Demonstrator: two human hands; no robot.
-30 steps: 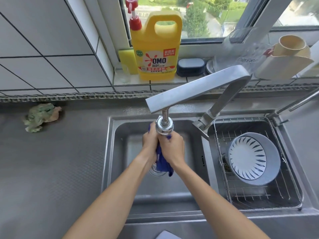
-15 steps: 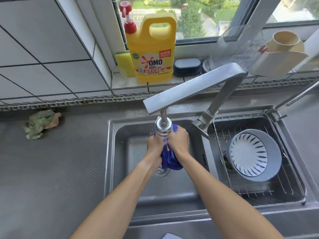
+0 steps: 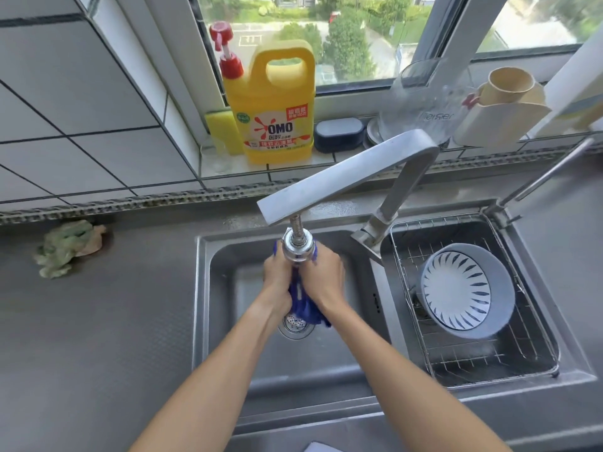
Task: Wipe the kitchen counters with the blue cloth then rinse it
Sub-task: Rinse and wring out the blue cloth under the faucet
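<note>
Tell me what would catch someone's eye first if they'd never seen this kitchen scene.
Probably the two hands, left hand and right hand, bunching the blue cloth under the faucet head over the left sink basin. Next, the big yellow OMO detergent jug on the windowsill behind. Then the blue-and-white bowl tilted in the wire rack in the right basin.

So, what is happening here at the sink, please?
A person is rinsing the blue cloth. Both hands, left hand and right hand, squeeze it together right under the faucet head, over the drain of the left basin. I cannot make out running water clearly. In the right basin, a wire rack holds a tilted bowl. A crumpled green rag lies on the counter.
</note>
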